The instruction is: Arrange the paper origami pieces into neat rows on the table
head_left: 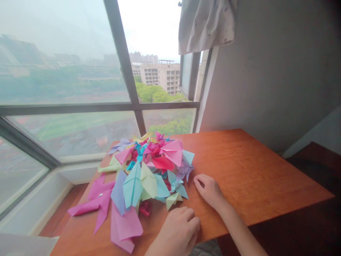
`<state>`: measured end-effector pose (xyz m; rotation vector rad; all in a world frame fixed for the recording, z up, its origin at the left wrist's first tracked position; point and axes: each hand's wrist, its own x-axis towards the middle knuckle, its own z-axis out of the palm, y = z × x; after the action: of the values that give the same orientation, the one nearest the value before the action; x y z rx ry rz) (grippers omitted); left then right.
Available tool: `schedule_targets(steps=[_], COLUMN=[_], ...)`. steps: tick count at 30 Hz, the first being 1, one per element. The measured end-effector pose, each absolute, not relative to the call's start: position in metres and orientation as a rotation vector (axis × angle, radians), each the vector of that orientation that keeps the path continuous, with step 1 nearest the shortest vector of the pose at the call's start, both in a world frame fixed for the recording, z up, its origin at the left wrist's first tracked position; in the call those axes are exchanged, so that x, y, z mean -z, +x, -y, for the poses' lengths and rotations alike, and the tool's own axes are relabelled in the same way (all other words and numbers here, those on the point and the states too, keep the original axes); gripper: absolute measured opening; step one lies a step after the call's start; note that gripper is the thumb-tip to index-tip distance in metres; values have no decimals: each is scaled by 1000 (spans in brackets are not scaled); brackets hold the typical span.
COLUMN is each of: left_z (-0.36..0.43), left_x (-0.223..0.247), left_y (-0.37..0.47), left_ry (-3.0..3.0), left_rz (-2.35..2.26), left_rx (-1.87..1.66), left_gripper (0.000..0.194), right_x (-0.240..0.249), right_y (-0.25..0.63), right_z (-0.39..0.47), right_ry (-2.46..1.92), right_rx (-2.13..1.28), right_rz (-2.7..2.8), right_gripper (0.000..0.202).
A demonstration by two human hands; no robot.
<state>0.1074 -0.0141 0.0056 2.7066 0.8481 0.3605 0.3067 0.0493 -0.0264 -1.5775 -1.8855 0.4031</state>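
A heap of folded paper pieces in pink, red, blue, green and purple point(133, 185) covers the left part of the wooden table point(229, 163). My left hand point(179, 227) rests near the front edge with its fingers curled, just below a small pale green folded piece point(174, 200). To the right of the heap lies my right hand point(209, 190), thumb and fingers bent together, close to a purple folded piece point(185, 170). Nothing shows in either hand. At the far left of the heap is a magenta pinwheel shape point(101, 197).
Large windows with dark frames point(80, 108) stand behind and left of the table. A light curtain point(206, 26) hangs at the top, beside a grey wall point(266, 71). The table's right corner points toward a dark area.
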Motion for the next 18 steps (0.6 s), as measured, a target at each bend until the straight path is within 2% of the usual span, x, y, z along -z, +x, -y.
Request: schedule_targets(steps=[18], left_z=[18], left_x=[1], left_y=[107], left_ry=[2626], left_rz=[-1002], left_rx=[-471], left_gripper=[11], right_x=[28], right_y=[308], right_z=[-50], right_ry=[-1572], right_rx=[-430], right_rz=[1866], right_gripper=[24])
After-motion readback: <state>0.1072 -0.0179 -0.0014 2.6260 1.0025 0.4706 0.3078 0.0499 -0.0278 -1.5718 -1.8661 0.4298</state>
